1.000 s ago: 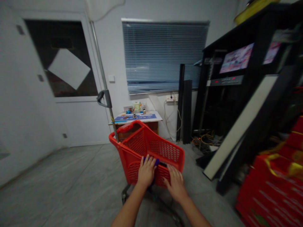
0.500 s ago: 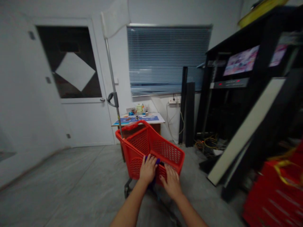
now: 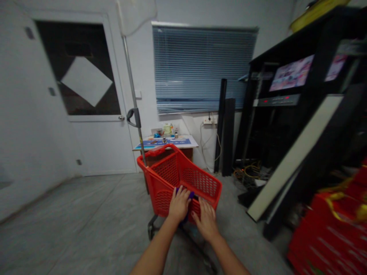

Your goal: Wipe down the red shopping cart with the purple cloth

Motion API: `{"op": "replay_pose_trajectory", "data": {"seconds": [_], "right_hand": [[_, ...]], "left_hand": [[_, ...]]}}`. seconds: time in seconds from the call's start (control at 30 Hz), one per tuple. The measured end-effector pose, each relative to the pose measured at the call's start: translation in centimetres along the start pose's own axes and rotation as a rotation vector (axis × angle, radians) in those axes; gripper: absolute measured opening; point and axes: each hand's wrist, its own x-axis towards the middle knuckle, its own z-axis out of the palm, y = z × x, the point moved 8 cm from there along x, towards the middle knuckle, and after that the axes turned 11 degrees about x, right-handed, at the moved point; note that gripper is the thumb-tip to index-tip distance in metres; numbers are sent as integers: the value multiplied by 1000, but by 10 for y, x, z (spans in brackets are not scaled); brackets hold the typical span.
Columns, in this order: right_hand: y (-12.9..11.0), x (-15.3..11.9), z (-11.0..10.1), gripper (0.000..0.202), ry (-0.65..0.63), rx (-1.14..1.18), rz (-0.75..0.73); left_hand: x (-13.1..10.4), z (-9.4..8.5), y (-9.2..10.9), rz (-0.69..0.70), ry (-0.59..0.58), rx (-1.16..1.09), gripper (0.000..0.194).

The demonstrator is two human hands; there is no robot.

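A small red plastic shopping cart [image 3: 160, 193] with lattice sides stands in front of me, and no goods show inside its basket. My left hand [image 3: 180, 202] curls over the cart's near rim, on a purple piece [image 3: 191, 195] partly hidden under its fingers. To its right, my right hand [image 3: 207, 217] has its fingers laid over the same rim, with the thumb apart on the near side. At the cart's far left corner rises a metal pole [image 3: 132, 80] with a grey loop handle [image 3: 134, 117] and a white flag at the top.
Beyond the cart stands a low table [image 3: 183, 143] with small items, under a window with blinds [image 3: 200, 68]. A white door [image 3: 100, 149] is at the left. Leaning boards [image 3: 295, 156], a black rack [image 3: 286, 49], loose cables [image 3: 250, 172] and red boxes [image 3: 323, 229] line the right.
The door, window and red boxes have shifted slightly left, and the door and window also up a little. Both hands keep their places on the cart's rim.
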Motion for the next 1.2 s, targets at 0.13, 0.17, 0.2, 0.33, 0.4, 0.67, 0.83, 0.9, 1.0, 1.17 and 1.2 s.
{"op": "replay_pose_trajectory", "data": {"seconds": [0.13,0.17,0.2,0.33,0.4,0.67,0.83,0.9,1.0,1.17,1.2], "right_hand": [[0,2,4,68,-18,10,14],[0,3,4,68,-25,14,17],[1,3,4,68,-36,19,18],[4,3,-2,64,-86,25,12],[7,2,-5,63,-104,13,11],[9,-1,2,65,-74,6,8],[7,-2,-2,65,-76,6,-5],[6,-2,-1,65,-88,3,-1],[5,-2,1,64,-75,3,5],[6,-3,2,64,-98,16,31],[6,-3,1,64,-116,21,32]], "left_hand": [[-5,0,11,21,19,16,38],[-6,1,14,40,17,17,39],[-7,1,15,54,13,18,39],[-3,1,10,50,-13,19,39],[-1,-1,6,34,-17,11,38],[-9,-2,18,14,8,-7,37],[-3,-2,9,33,6,22,36],[-1,-3,1,-1,14,44,36],[-2,-2,2,-7,19,42,37],[-8,2,21,96,-35,-6,39],[-8,2,21,99,-40,-8,39]]}}
